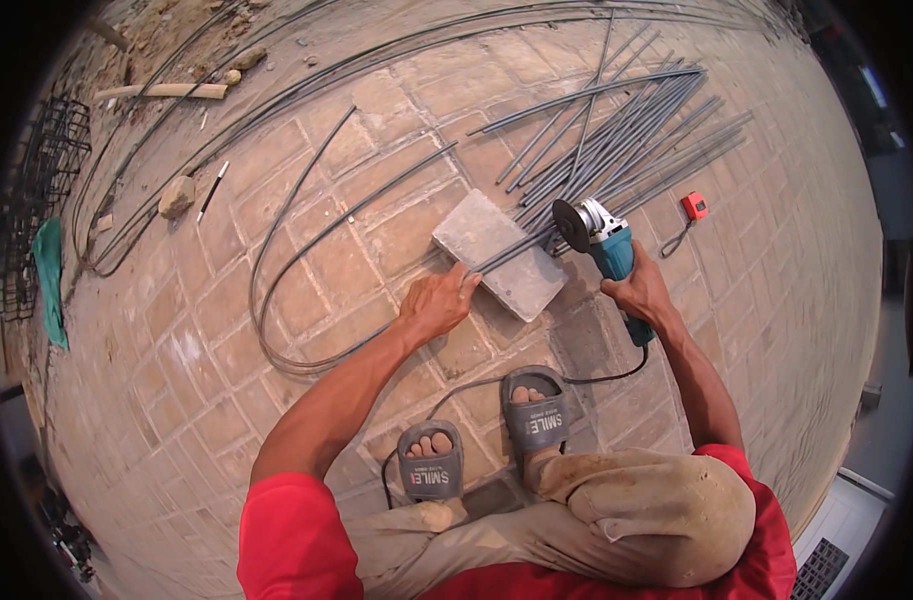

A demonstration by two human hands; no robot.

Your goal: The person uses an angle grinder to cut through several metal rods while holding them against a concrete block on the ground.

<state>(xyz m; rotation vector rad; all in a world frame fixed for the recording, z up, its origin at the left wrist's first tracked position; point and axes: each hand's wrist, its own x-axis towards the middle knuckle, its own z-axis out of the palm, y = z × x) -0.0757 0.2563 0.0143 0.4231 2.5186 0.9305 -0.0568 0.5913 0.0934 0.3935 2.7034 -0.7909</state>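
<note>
My left hand [437,300] grips thin steel rods [507,252] lying across a grey concrete block [512,290]. My right hand [637,290] holds a teal angle grinder [612,250] by its body, with its dark disc [572,226] over the rods just past the block's upper right side. The grinder's black cord [602,380] runs down past my sandalled feet. A loose pile of straight steel rods [627,130] lies beyond the block. A long bent rod [268,310] curves round on the pavers to the left of my left hand.
A red tape measure [695,205] lies at the right. On the left are a stone [177,197], a black-and-white stick [214,189], a green sheet [50,280] and wire mesh cages [42,170]. Long rods [317,75] and a pale pipe [172,91] lie along the far side.
</note>
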